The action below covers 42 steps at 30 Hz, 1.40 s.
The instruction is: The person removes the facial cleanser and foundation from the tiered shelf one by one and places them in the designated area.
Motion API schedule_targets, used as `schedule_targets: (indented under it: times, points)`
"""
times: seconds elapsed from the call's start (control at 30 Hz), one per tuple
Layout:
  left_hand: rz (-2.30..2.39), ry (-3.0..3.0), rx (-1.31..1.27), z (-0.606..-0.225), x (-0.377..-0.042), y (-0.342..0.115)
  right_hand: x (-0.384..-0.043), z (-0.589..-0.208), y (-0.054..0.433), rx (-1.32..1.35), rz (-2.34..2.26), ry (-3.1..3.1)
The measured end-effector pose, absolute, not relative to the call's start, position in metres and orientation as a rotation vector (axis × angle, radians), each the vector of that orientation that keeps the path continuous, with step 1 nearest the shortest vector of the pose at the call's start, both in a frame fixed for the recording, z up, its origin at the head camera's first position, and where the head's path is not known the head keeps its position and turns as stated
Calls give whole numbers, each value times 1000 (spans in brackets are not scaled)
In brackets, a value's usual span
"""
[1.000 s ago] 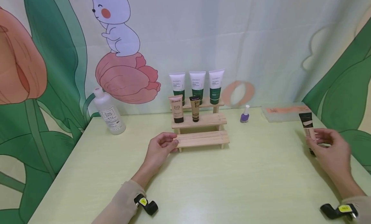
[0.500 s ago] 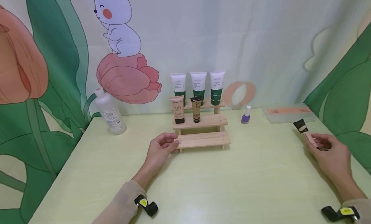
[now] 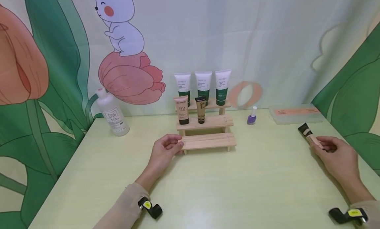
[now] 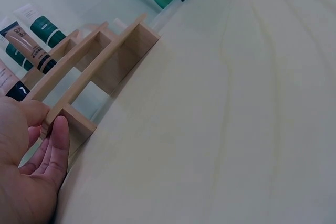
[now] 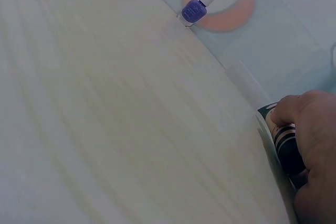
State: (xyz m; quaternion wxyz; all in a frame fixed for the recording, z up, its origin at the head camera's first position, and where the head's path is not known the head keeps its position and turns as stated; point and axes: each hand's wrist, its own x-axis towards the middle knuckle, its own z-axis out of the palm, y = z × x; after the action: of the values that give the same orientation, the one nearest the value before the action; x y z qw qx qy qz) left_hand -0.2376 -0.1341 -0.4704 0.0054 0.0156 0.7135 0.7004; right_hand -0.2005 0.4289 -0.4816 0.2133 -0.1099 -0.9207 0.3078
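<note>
tube is pinched in the right hand, near the table's right edge; left hand pinches the wooden stand's left end; pink tube reads "bb", white-green tubes "hankey".

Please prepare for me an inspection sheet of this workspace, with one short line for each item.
Surface: pale table.
Job's things: wooden stand; three taller tubes upright on its top step, two smaller tubes upright on the middle step.
Clutter: bottle at left; nail polish and flat box at right.
Hands: left hand grips the left end of the lowest step; right hand holds a tilted tube.
Cables: nothing seen.
Surroundings: patterned cloth hangs behind the table.
</note>
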Motion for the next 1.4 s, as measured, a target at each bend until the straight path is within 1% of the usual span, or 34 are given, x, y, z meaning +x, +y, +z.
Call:
schedule_targets:
  times: [0.93,1.13,1.4]
  points:
    - [2169,2253,29,-466,-237,-134,-202,-477,427,-394,890,-2517]
    - [2162,2254,20,-466,-237,-134,-201,-474,424,-448,970,-2407]
    - [2164,2249,29,-469,-237,-134,-195,-467,418,-391,1071,-2160]
